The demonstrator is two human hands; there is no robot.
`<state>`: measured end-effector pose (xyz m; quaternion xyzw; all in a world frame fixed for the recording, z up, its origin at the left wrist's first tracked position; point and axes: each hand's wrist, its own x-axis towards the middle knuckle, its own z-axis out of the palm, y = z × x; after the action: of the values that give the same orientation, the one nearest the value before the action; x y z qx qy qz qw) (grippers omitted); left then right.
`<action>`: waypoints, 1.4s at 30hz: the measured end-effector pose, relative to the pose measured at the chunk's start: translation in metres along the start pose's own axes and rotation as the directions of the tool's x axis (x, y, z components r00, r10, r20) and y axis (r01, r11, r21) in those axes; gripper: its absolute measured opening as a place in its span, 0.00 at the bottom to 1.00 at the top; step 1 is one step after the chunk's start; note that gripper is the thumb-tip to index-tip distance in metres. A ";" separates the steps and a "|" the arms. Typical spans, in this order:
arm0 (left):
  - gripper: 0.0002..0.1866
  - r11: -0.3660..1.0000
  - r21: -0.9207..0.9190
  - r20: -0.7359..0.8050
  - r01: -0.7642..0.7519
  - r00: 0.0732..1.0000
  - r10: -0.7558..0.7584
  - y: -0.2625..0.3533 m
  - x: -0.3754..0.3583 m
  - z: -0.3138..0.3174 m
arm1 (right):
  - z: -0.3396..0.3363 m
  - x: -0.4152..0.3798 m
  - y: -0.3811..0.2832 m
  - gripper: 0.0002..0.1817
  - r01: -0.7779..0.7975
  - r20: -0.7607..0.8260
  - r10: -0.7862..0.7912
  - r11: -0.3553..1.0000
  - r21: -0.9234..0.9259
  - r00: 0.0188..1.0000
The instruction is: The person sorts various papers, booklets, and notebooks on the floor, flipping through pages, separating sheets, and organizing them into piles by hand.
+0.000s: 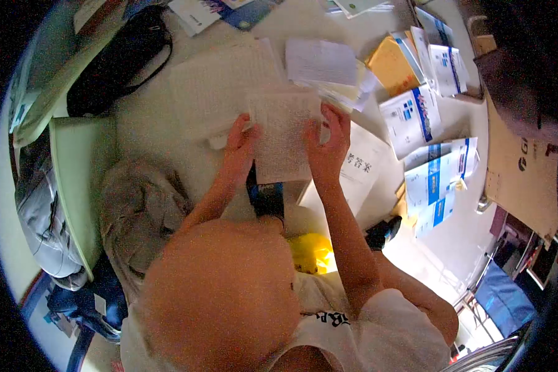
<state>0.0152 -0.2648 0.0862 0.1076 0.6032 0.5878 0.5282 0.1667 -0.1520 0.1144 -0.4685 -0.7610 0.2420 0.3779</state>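
Observation:
A sheet or thin stack of printed paper (283, 136) is held up between both hands at the centre of the head view. My left hand (241, 139) grips its left edge with bent fingers. At the right edge, my right hand (328, 136) has its fingers curled round the paper. Behind the held paper lie more large pale printed sheets (210, 87). A booklet with dark characters on its cover (359, 164) rests beside my right forearm. The print on the held paper is too blurred to read.
Stacked white papers (321, 62) lie beyond the hands. On the right are a brown envelope (390, 68), white-and-blue booklets (409, 118) and a cardboard box (517, 167). A black bag (120, 62) sits at the upper left, grey cloth (142, 204) below it, and a yellow item (311, 251) near the body.

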 end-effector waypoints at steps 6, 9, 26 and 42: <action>0.23 0.919 -0.258 0.241 0.299 0.941 -0.239 -0.056 0.008 0.056 | -0.042 -0.034 0.052 0.06 -0.092 0.006 0.091 0.995 0.031 0.996; 0.23 0.904 -0.090 0.252 0.418 0.888 -0.385 -0.111 0.033 0.068 | -0.068 -0.034 0.079 0.03 -0.309 0.034 0.308 0.936 0.166 0.951; 0.29 0.752 -0.234 0.705 0.616 0.640 -0.305 -0.035 -0.001 0.113 | -0.112 -0.018 0.152 0.13 -0.606 0.215 0.577 0.666 0.435 0.788; 0.10 0.786 0.560 -0.189 -0.262 0.883 0.429 0.003 0.050 -0.105 | 0.019 0.073 0.056 0.10 -0.292 0.099 0.278 0.939 0.181 0.956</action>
<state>-0.0879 -0.2886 0.0371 0.2632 0.7826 0.5002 0.2609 0.1610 -0.0625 0.0879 -0.5256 -0.6710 0.3837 0.3553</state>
